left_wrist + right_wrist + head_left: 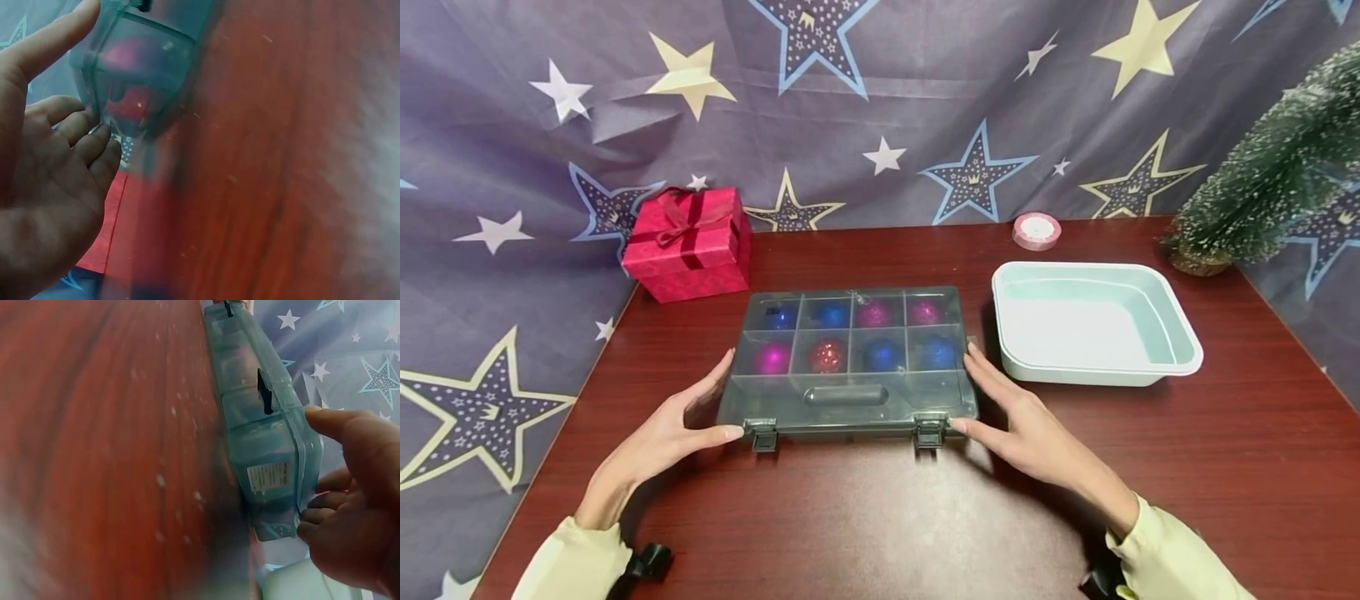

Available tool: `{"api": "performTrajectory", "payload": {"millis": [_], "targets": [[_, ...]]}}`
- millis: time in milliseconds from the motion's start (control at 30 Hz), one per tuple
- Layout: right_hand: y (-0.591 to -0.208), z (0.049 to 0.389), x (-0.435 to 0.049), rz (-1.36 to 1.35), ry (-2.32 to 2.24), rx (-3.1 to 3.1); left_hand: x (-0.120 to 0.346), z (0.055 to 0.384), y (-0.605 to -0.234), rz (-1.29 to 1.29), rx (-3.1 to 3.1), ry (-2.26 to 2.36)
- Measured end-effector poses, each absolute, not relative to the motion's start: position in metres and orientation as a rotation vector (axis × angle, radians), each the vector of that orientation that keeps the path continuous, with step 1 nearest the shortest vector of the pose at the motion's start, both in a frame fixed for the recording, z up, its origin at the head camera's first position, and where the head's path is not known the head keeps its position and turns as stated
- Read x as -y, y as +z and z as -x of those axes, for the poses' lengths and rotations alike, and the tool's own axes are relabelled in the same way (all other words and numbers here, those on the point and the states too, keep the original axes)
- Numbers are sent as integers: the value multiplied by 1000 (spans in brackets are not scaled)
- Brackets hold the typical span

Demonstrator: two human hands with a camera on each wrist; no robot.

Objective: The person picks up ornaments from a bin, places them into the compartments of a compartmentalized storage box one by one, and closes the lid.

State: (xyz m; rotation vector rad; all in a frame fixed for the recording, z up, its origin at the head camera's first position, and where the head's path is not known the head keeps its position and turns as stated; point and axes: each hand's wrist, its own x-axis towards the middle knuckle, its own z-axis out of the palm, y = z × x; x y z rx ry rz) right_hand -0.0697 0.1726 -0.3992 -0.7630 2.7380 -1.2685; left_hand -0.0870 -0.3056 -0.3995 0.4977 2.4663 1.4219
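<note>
A clear grey plastic compartment box (850,411) lies on the table, lid down, its two front latches (929,432) sticking out toward me. Through the lid show several shiny balls, such as a blue ball (882,355), a pink ball (772,358) and a red glittery ball (827,356), one per compartment. My left hand (658,437) holds the box's left end, thumb at the front corner and fingers along the side. At the right end my right hand (1030,425) grips it likewise; in the right wrist view its fingertips (315,515) meet the lid's edge.
Right of the box stands a pale mint plastic basin (1097,333). A red gift box with a bow (688,246) sits at the back left, a ribbon roll (1037,231) at the back edge. A small frosted tree (1262,175) stands at the back right before a star-patterned cloth (910,67).
</note>
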Motion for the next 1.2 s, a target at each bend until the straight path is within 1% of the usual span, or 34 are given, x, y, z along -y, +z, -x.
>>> {"api": "performTrajectory", "payload": {"millis": [667, 967, 1200], "targets": [[-407, 71, -177, 919, -1187, -2815, 304, 82, -407, -491, -2514, 1396], [-405, 68, -172, 883, -962, -2955, 293, 77, -402, -399, -2752, 1067], [-406, 67, -169, 1007, -804, -3068, 282, 74, -399, -407, -2865, 850]]}}
